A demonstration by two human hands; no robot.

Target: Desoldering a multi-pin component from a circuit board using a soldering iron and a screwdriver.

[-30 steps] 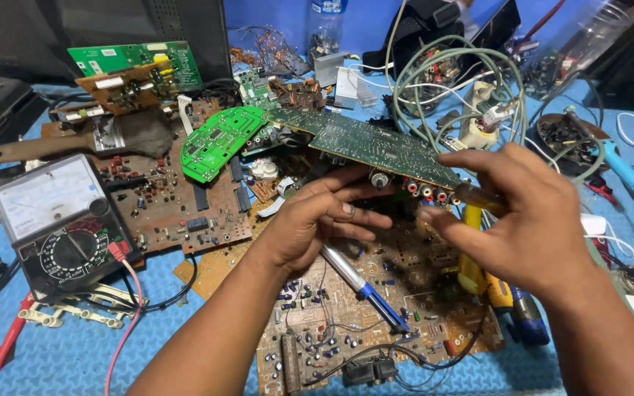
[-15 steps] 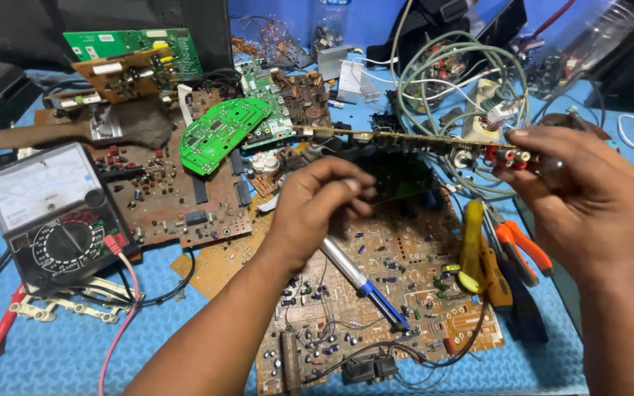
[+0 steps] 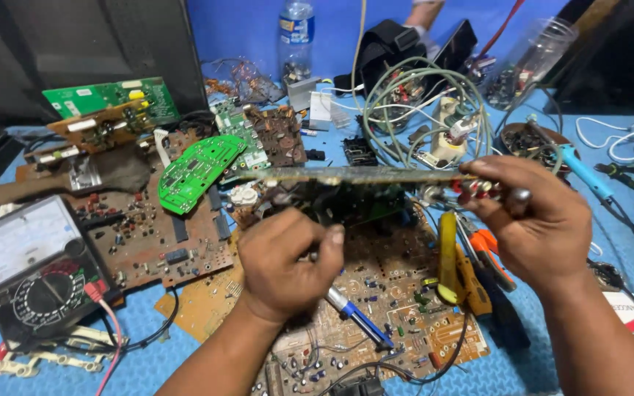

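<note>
Blue matting is covering the counter [image 3: 588,293], and over its litter of brown circuit boards the right hand [image 3: 533,220] is gripping one end of a long green circuit board [image 3: 361,176], its fingers closed about the end that carries the red and white sockets. That board is being held edge-on to the camera, its long axis running level from the right grip leftward across the scene. The left hand [image 3: 288,268] is sitting just below and in front of the board's middle, curled shut around a blue-handled tool [image 3: 357,319] whose shaft is pointing down toward the boards beneath.
</note>
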